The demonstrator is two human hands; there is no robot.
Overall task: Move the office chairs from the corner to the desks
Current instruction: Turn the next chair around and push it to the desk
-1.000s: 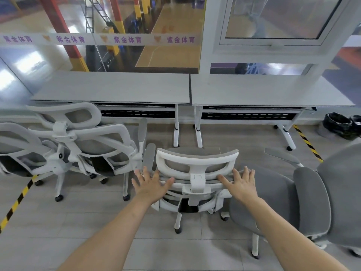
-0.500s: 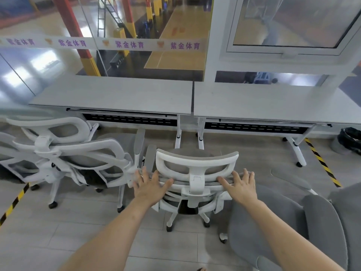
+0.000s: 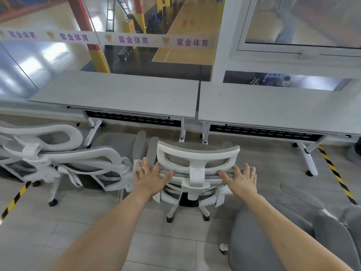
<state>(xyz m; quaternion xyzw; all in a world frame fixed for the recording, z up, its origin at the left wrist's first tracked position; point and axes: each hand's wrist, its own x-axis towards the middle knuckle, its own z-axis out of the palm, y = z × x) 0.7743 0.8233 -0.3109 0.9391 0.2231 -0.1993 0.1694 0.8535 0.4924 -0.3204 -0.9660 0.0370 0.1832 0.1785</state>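
A white-framed office chair (image 3: 198,153) with grey mesh faces the seam between two grey desks (image 3: 121,94), its back towards me. My left hand (image 3: 151,176) presses flat on the left end of the backrest's top edge, fingers spread. My right hand (image 3: 241,178) presses flat on the right end in the same way. The chair's base and castors (image 3: 187,214) show below the backrest. Its seat is hidden by the backrest.
Two more white chairs (image 3: 64,163) stand to the left, one armrest almost touching the pushed chair. A grey upholstered chair (image 3: 283,241) is close at the lower right. The right desk (image 3: 273,106) adjoins the left one. Yellow-black floor tape (image 3: 336,173) runs at both sides.
The chair has rolled forward towards the desks with both hands on its back, and I have followed. The desks now fill more of the view.
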